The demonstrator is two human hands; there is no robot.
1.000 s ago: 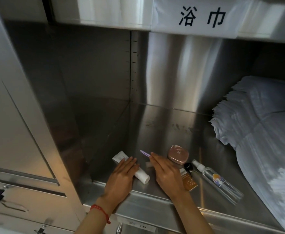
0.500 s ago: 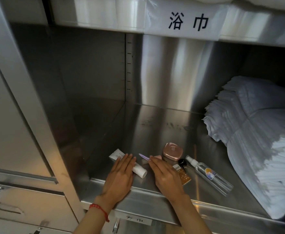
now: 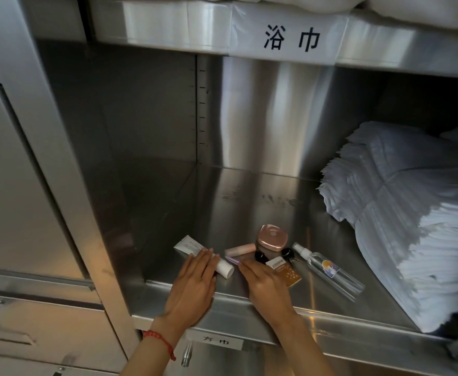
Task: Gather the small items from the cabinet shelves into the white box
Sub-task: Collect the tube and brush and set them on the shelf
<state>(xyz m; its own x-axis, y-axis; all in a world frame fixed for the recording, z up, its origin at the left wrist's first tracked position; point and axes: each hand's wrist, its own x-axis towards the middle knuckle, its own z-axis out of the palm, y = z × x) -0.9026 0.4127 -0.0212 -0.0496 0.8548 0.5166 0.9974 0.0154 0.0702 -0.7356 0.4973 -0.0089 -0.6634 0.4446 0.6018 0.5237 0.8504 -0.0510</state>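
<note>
Both hands lay flat on the steel shelf (image 3: pixel 263 202), fingers straight and gripping nothing. The left hand (image 3: pixel 192 286) rested its fingertips on the white tube (image 3: pixel 203 252), which lay slanted from ten o'clock to four o'clock. The right hand (image 3: pixel 263 283) pressed its fingertips against a thin purple stick (image 3: pixel 232 260), with a pale pink tube (image 3: pixel 240 250) just beyond it at twelve o'clock.

At one o'clock from the right hand stood the rose-gold compact (image 3: pixel 271 237); at three o'clock lay the small orange carton (image 3: pixel 283 271), touching the hand, with two black caps (image 3: pixel 260 257) near it. Further toward three o'clock lay the clear spray bottle (image 3: pixel 331 271) on its side, close beside the stack of folded white towels (image 3: pixel 401 226). The white box was not in view, so nothing appeared gathered yet.

Round things on slick steel seemed the main risk: a sweep with flat fingers could roll the white tube or the spray bottle off the front lip, or nudge the purple stick under the compact. Scooping several at once might also drop the small caps.
</note>
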